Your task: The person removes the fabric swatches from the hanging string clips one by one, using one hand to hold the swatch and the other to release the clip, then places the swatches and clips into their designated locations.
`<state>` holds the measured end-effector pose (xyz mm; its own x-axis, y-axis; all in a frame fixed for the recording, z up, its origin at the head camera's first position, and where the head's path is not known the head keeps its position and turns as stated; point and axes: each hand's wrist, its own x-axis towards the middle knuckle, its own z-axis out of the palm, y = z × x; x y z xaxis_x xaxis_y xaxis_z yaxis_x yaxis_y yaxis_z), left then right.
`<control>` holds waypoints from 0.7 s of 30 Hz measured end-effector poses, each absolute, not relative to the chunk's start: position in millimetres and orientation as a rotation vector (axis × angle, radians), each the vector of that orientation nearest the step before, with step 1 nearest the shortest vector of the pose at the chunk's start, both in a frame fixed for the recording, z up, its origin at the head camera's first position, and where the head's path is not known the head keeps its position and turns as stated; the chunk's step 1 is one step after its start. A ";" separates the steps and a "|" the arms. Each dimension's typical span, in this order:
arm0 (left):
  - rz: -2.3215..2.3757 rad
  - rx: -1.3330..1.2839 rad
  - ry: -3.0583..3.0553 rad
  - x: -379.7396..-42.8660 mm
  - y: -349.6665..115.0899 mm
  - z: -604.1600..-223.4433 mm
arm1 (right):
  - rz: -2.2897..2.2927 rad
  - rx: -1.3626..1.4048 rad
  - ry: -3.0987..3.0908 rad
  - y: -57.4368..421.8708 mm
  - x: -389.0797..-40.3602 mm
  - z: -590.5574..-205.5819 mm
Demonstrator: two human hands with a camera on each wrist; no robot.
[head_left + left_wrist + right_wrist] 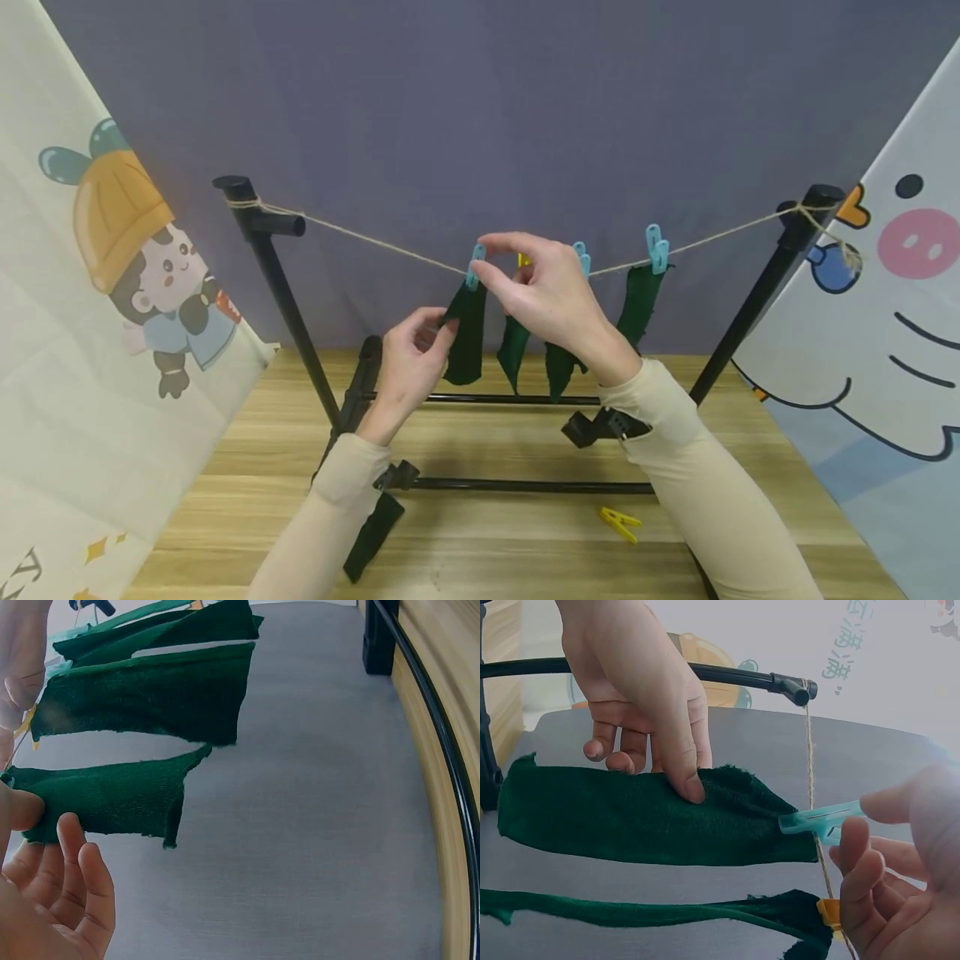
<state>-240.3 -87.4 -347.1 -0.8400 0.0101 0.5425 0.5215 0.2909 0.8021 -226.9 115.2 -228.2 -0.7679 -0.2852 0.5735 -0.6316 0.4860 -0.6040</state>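
Observation:
A strip of dark green cloth (467, 346) hangs from the twine line near its middle. At its top edge sits a light blue clothespin (817, 819), its jaws over cloth and line. My right hand (558, 304) pinches this clothespin's handles between thumb and fingers. Lower down, my left hand (408, 362) holds the cloth's left edge, thumb in front and fingers behind. To the right hang several more green strips (640, 304), held by a yellow clothespin (829, 913) and blue clothespins (657, 250); my right hand partly covers them in the head view.
The twine (375, 247) runs between two posts of a black frame (288, 325) on a wooden table (510, 550). A loose yellow clothespin (621, 523) lies at the front right. Another green strip (373, 537) lies front left, partly behind my left sleeve.

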 end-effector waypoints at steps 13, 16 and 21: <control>-1.557 -0.489 -2.114 -239.5 -88.6 -345.6 | 1.171 0.776 -2.308 115.1 -225.0 -227.0; -1.560 -0.489 -2.109 -239.2 -88.3 -345.5 | 1.161 0.780 -2.297 115.7 -223.6 -226.6; -1.569 -0.476 -2.115 -238.0 -87.8 -346.4 | 1.130 0.777 -2.300 116.0 -222.3 -227.7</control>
<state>-238.0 -87.8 -346.4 -0.8339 0.0031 0.5519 0.5291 0.2893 0.7978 -222.3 116.0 -227.7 -0.7351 -0.2831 0.6161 -0.6607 0.5032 -0.5570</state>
